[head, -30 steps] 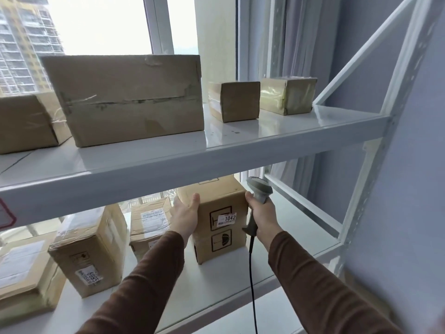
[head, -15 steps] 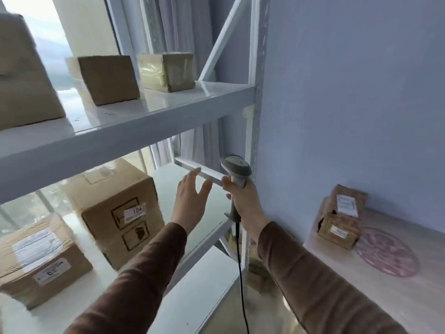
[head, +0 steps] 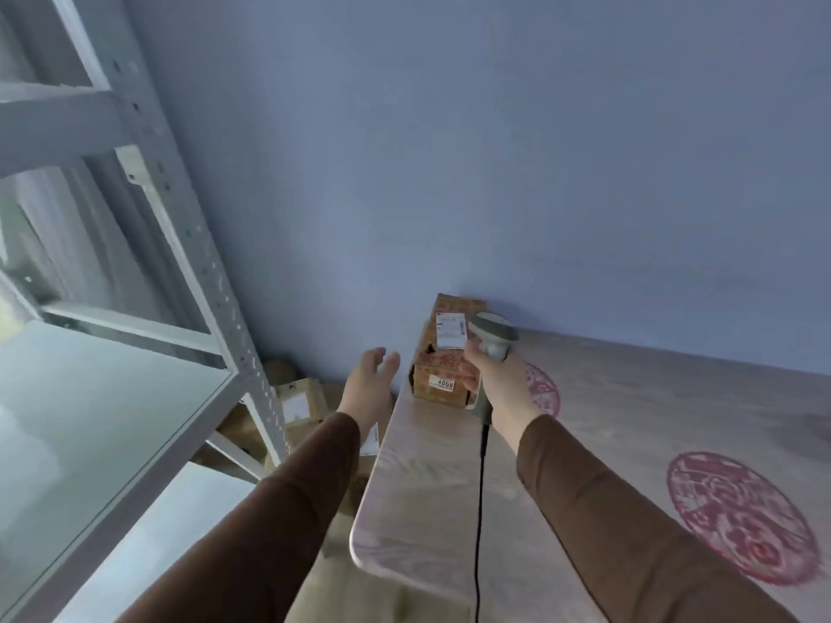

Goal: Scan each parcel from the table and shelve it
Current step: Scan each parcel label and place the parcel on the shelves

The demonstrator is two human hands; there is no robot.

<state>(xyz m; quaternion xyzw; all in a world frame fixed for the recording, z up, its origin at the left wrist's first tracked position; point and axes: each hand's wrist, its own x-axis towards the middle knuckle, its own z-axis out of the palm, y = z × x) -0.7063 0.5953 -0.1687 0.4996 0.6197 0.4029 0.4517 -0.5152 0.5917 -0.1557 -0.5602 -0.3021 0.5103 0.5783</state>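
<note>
Two arms in brown sleeves reach forward over the near left corner of a pale wood-grain table (head: 418, 501). The right hand (head: 499, 379) is wrapped around the handle of a grey scanner (head: 492, 337), whose black cord (head: 479, 510) hangs down toward the viewer. The left hand (head: 371, 382) is empty, fingers spread and palm turned right, just off the table's left edge and close to the parcel (head: 445, 353) without touching it. That parcel, a tan cardboard box, stands at the table's far left corner against a blue wall, right beside the scanner head. A white sticker low on its near face reads "4068"; a larger white shipping label above has print too small to read. Two round red paper-cut designs (head: 737, 514) lie on the table to the right. To scan well, the left hand would best steady the box with a label facing the scanner and the scanner held a little back. At far left stands a white metal shelf (head: 112, 406), with more boxes (head: 299, 400) on the floor between it and the table.
</note>
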